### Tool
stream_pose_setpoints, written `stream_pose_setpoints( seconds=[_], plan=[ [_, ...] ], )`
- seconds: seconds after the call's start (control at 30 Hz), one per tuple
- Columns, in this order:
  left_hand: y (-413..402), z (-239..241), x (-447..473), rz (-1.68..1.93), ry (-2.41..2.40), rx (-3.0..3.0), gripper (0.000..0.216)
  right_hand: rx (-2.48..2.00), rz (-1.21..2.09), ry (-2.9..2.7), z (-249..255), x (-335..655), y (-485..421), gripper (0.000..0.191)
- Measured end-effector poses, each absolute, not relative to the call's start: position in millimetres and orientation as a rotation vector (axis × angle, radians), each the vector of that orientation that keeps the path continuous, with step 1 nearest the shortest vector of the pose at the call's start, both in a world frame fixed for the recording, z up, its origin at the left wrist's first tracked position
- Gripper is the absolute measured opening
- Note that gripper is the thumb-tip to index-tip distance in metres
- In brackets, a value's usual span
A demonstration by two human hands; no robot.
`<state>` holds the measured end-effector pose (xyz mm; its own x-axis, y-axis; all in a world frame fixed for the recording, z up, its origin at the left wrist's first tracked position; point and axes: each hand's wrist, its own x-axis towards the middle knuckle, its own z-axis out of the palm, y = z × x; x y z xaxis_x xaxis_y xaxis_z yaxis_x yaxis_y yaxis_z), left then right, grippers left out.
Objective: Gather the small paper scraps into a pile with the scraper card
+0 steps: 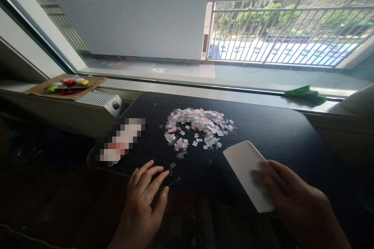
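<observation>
A loose heap of small white and pinkish square pieces (201, 120) lies on the dark wood-grain table (263, 124). My left hand (146, 192) is at the table's front edge, fingers spread and holding nothing. Close to its fingertips are a small clear square (173, 165) and a thin transparent scrap. On the right, my right hand (295, 194) grips a flat white rectangular piece (248, 171) like a card or folded sheet, thumb on its face. That piece is tilted above the table, to the right of the heap. What lies behind it is hidden.
A blurred-out pale item (122, 142) lies at the table's left edge. Beyond it are a white slotted box (101, 101) and cardboard (37, 87) with coloured objects on the sill. Something green and crumpled (305, 92) rests by the window at right.
</observation>
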<state>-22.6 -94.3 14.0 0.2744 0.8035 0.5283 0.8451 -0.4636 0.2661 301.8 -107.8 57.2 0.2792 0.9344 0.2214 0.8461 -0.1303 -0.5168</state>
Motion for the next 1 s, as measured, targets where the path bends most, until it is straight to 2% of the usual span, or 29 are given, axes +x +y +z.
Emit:
stream_pose_setpoints(
  seconds=[0.13, 0.3, 0.53, 0.73, 1.0],
  plan=[
    [-93.7, 15.2, -20.1, -0.979, -1.6, -2.443, 0.028, -1.919, 0.065, -1.727, 53.8, 277.9, -83.7, 0.039],
    [-95.3, 14.7, -22.3, -0.972, -1.615, -2.439, 0.028, -1.773, 0.146, -1.835, 53.3, 261.9, -84.3, 0.033],
    [-95.4, 15.5, -20.4, -0.956, -1.645, -2.453, 0.027, -1.836, -0.025, -1.842, 59.0, 257.3, -80.8, 0.032],
    [-96.7, 15.3, -20.9, -0.936, -1.659, -2.463, 0.027, -1.531, 0.086, -2.016, 64.4, 235.5, -84.0, 0.027],
    [-98.4, 16.5, -19.7, -0.919, -1.765, -2.454, 0.029, -1.685, 0.131, -1.95, 43.0, 268.3, -102.5, 0.027]
  ],
)
